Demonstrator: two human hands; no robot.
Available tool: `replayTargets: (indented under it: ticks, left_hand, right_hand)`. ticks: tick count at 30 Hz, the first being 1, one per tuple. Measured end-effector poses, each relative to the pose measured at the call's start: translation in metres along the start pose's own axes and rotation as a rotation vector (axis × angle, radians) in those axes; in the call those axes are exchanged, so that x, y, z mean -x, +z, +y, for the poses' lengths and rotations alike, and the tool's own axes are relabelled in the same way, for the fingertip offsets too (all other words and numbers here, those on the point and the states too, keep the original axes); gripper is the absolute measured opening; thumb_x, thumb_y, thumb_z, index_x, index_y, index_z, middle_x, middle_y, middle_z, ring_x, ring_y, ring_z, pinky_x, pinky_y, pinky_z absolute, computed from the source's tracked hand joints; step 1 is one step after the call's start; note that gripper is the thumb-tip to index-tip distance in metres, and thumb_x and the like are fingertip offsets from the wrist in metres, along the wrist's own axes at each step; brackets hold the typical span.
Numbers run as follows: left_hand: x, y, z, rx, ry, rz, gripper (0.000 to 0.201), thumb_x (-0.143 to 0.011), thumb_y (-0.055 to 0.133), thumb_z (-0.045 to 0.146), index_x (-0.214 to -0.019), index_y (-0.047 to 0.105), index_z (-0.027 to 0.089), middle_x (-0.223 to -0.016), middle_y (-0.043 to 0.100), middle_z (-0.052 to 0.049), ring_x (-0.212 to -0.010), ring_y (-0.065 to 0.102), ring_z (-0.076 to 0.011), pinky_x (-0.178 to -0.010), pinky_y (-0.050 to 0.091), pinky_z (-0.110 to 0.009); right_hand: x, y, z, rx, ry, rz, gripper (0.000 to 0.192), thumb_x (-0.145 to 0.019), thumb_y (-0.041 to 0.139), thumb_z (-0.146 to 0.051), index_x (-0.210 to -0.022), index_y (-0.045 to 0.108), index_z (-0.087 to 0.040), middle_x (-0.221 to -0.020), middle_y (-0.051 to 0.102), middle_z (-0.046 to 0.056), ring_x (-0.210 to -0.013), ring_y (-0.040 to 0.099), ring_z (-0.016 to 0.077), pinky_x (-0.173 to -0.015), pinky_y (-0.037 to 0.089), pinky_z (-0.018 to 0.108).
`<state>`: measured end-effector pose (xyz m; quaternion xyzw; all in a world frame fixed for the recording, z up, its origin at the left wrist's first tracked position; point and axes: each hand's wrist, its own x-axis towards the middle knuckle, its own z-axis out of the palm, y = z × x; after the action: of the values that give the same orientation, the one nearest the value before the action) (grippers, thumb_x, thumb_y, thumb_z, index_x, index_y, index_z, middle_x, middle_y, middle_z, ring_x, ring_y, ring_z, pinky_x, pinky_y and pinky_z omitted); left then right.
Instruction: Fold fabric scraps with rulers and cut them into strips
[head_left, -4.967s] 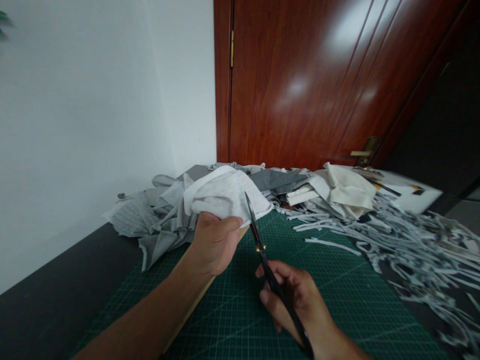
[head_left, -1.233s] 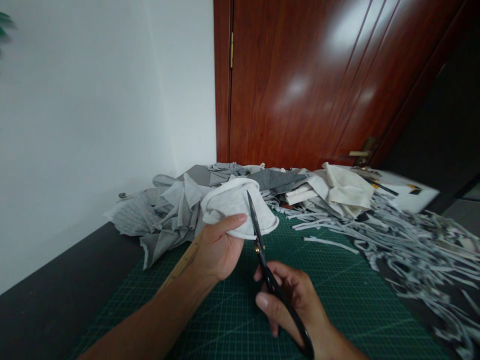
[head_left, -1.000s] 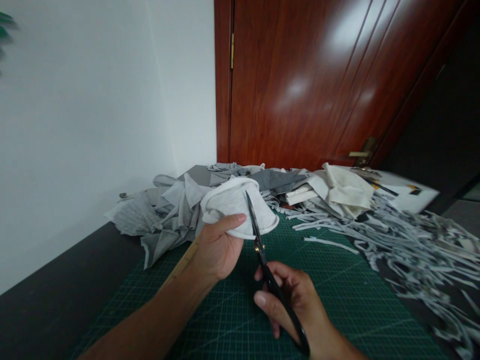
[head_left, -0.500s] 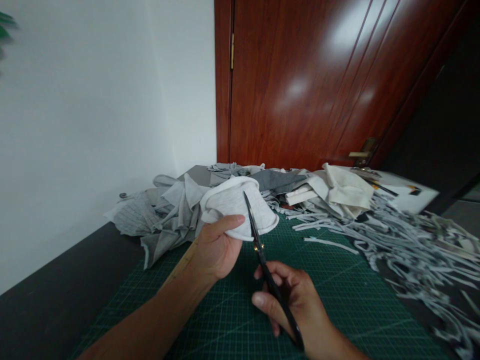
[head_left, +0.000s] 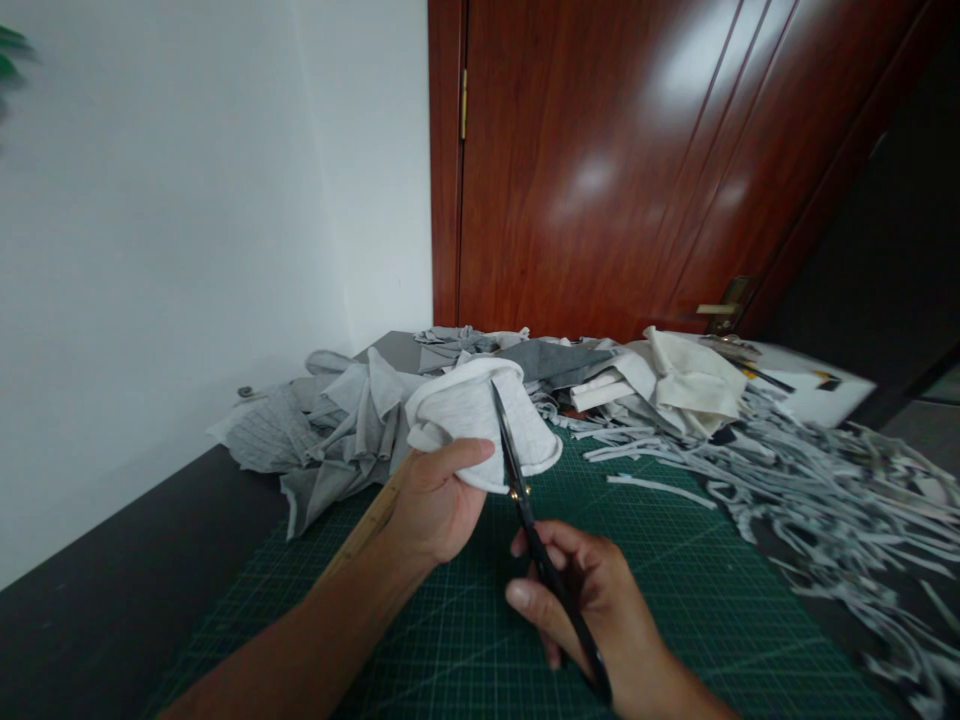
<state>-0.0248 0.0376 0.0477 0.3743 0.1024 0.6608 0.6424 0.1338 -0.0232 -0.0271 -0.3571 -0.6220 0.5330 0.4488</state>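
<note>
My left hand pinches a pale grey piece of fabric by its near edge, thumb on top. The cloth curls over at its far rim and is held above the green cutting mat. My right hand grips the black handles of a pair of scissors. Their blades lie across the fabric, pointing away from me, just right of my left thumb. One blade shows on top of the cloth; the other is hidden beneath it.
Crumpled grey cloth lies at the left, by the white wall. Cream fabric is heaped at the back right, near a tangle of cut grey strips. A wooden ruler lies under my left forearm. A brown door stands behind.
Both hands, the fabric and the scissors have shifted very slightly toward me and to the right. The scissors still lie across the cloth, and the grips are unchanged.
</note>
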Motion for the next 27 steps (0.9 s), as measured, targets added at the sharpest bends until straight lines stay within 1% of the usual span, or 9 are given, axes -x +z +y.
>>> replayTargets:
  ticks: [4,11,15,17,19,21,23,25,27]
  left_hand:
    - [0.000,0.000,0.001,-0.009,-0.003,0.007,0.073,-0.069,0.073,0.005,-0.139,0.064,0.025,-0.132,0.076,-0.003,-0.144,0.054,-0.0355,-0.124,0.040,-0.052]
    - [0.002,0.000,0.000,-0.043,0.003,-0.019,0.069,-0.069,0.072,0.006,-0.135,0.067,0.024,-0.127,0.078,-0.004,-0.136,0.062,-0.0359,-0.120,0.045,-0.052]
    - [0.002,0.001,-0.002,-0.047,-0.013,0.024,0.067,-0.067,0.074,0.006,-0.132,0.069,0.023,-0.124,0.079,-0.004,-0.134,0.063,-0.0354,-0.122,0.042,-0.052]
    - [0.002,0.000,-0.005,-0.088,-0.006,0.060,0.063,-0.068,0.075,0.006,-0.129,0.071,0.023,-0.121,0.080,-0.004,-0.134,0.063,-0.0332,-0.125,0.038,-0.050]
    - [0.004,-0.005,-0.007,-0.152,-0.027,0.063,0.052,-0.072,0.077,0.008,-0.122,0.074,0.023,-0.118,0.081,-0.004,-0.134,0.063,-0.0324,-0.125,0.037,-0.050]
    - [0.008,-0.013,-0.003,-0.240,-0.123,-0.003,0.031,-0.080,0.077,0.016,-0.111,0.078,0.022,-0.115,0.081,-0.008,-0.132,0.065,-0.0346,-0.121,0.041,-0.053]
    - [0.014,-0.025,0.013,-0.370,-0.281,-0.142,0.015,-0.088,0.077,0.029,-0.100,0.081,0.020,-0.115,0.081,-0.012,-0.126,0.069,-0.0376,-0.114,0.048,-0.057]
    - [0.020,-0.035,0.043,-0.553,-0.424,-0.345,0.020,-0.090,0.077,0.035,-0.107,0.082,0.025,-0.120,0.080,-0.011,-0.120,0.072,-0.0359,-0.106,0.055,-0.054]
    - [0.023,-0.040,0.081,-0.797,-0.589,-0.543,0.042,-0.082,0.085,0.031,-0.123,0.078,0.035,-0.129,0.078,-0.007,-0.113,0.076,-0.0335,-0.089,0.063,-0.044]
  right_hand:
    - [0.000,0.000,-0.001,0.008,0.013,0.009,0.039,-0.084,0.088,-0.046,-0.101,0.065,-0.020,-0.054,0.051,-0.012,-0.037,0.043,0.0055,-0.038,0.037,0.015]
    - [-0.001,0.000,0.001,-0.011,0.006,0.013,0.042,-0.084,0.088,-0.048,-0.106,0.066,-0.019,-0.059,0.055,-0.011,-0.037,0.045,0.0056,-0.037,0.039,0.016]
    - [-0.002,0.000,0.003,0.001,0.009,0.027,0.041,-0.085,0.086,-0.049,-0.105,0.066,-0.019,-0.058,0.054,-0.010,-0.037,0.045,0.0055,-0.037,0.038,0.015]
    - [-0.003,-0.001,0.004,0.026,0.009,0.040,0.041,-0.085,0.086,-0.049,-0.104,0.066,-0.019,-0.057,0.054,-0.010,-0.037,0.045,0.0058,-0.037,0.038,0.015]
    - [-0.004,-0.002,0.005,0.032,0.016,0.052,0.042,-0.083,0.087,-0.050,-0.102,0.066,-0.019,-0.057,0.055,-0.010,-0.037,0.046,0.0060,-0.037,0.038,0.015]
    - [-0.006,-0.003,0.005,0.021,0.028,0.067,0.044,-0.081,0.089,-0.050,-0.101,0.066,-0.019,-0.058,0.057,-0.009,-0.036,0.046,0.0059,-0.036,0.038,0.015]
    - [-0.007,-0.003,0.006,0.009,0.035,0.082,0.044,-0.079,0.090,-0.049,-0.100,0.066,-0.019,-0.059,0.058,-0.008,-0.036,0.045,0.0056,-0.035,0.037,0.015]
    - [-0.009,-0.003,0.008,-0.008,0.029,0.086,0.043,-0.080,0.089,-0.049,-0.100,0.065,-0.019,-0.059,0.059,-0.008,-0.035,0.044,0.0051,-0.035,0.038,0.015]
    - [-0.010,-0.004,0.013,-0.019,0.016,0.083,0.044,-0.081,0.088,-0.051,-0.100,0.065,-0.019,-0.058,0.058,-0.008,-0.034,0.042,0.0046,-0.034,0.037,0.015]
